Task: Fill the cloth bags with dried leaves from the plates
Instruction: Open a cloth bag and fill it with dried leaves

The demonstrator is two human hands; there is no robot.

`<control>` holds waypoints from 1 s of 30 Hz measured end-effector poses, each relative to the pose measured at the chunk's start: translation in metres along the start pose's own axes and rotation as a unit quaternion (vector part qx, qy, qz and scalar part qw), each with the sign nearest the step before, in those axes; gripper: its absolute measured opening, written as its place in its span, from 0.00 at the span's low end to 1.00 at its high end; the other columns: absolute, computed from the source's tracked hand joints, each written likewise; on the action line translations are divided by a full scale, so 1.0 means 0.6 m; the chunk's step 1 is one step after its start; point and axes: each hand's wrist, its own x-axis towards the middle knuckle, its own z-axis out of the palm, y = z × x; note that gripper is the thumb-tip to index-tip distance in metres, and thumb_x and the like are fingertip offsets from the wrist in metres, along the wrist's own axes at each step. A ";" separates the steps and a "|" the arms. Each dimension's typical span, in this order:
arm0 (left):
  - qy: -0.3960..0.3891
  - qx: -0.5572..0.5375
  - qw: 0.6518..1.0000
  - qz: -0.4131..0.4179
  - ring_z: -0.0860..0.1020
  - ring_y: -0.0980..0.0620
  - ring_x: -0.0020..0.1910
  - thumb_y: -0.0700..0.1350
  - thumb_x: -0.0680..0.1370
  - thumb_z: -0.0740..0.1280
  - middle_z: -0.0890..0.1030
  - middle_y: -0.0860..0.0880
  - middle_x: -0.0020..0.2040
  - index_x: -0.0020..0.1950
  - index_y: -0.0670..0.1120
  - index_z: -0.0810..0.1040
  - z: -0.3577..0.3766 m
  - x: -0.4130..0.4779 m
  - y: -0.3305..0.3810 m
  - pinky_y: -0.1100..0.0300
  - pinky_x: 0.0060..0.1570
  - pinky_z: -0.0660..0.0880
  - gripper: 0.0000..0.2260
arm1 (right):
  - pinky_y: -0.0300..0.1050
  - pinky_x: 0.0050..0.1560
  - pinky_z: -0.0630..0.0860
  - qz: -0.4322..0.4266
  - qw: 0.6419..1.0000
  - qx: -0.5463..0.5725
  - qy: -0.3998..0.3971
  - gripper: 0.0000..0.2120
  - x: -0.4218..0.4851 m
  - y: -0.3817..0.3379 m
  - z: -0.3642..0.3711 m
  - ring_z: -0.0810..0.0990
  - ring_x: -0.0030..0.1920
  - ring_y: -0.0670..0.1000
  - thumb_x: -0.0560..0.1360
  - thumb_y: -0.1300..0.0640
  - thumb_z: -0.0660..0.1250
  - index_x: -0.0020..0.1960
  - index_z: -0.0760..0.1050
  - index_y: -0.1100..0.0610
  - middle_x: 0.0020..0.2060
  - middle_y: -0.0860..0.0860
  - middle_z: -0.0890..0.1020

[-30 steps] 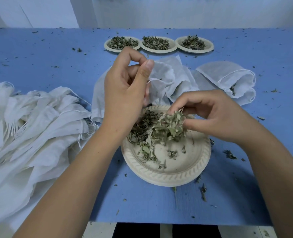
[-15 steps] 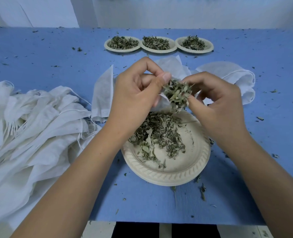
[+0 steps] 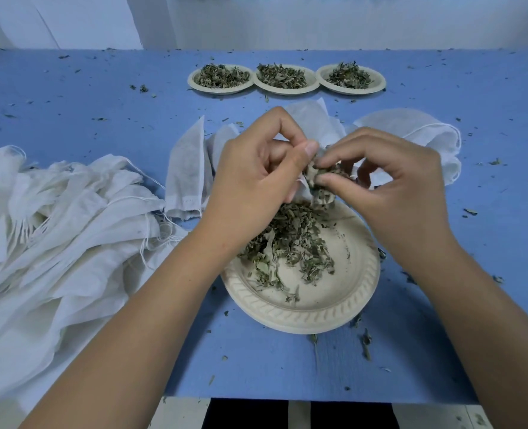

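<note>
In the head view, the left hand (image 3: pixel 256 178) is pinching the rim of a thin white cloth bag (image 3: pixel 306 119) above a round beige paper plate (image 3: pixel 306 315) near the blue desk's (image 3: pixel 101 113) front edge. The right hand (image 3: pixel 392 184), just beside it, is gripping a clump of dried green leaves (image 3: pixel 320 176) at the bag's mouth. A heap of white cloth bags (image 3: pixel 55 230) is lying along the left edge, and three leaf-filled plates (image 3: pixel 284 88) are sitting by the far edge.
</note>
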 end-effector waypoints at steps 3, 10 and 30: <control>-0.034 -0.010 0.999 -0.001 0.67 0.60 0.21 0.39 0.80 0.65 0.70 0.56 0.23 0.41 0.48 0.71 0.004 -0.003 0.001 0.64 0.26 0.68 0.09 | 0.44 0.41 0.67 -0.031 0.989 -0.141 0.021 0.04 -0.007 0.001 0.016 0.75 0.35 0.54 0.70 0.63 0.69 0.37 0.81 0.59 0.33 0.49 0.82; 0.029 -0.012 0.999 -0.008 0.65 0.61 0.18 0.39 0.81 0.64 0.68 0.48 0.21 0.41 0.47 0.71 0.004 0.000 0.004 0.68 0.22 0.65 0.09 | 0.45 0.59 0.56 -0.040 0.993 -0.111 -0.017 0.17 0.001 0.003 -0.012 0.72 0.55 0.48 0.80 0.52 0.53 0.52 0.81 0.52 0.49 0.41 0.81; -0.038 -0.026 0.999 -0.005 0.66 0.58 0.21 0.39 0.81 0.64 0.70 0.52 0.23 0.42 0.48 0.71 0.002 -0.003 0.005 0.65 0.27 0.66 0.09 | 0.52 0.60 0.58 -0.054 0.988 -0.137 0.038 0.06 -0.005 -0.005 0.011 0.77 0.54 0.47 0.74 0.55 0.70 0.40 0.82 0.54 0.38 0.39 0.81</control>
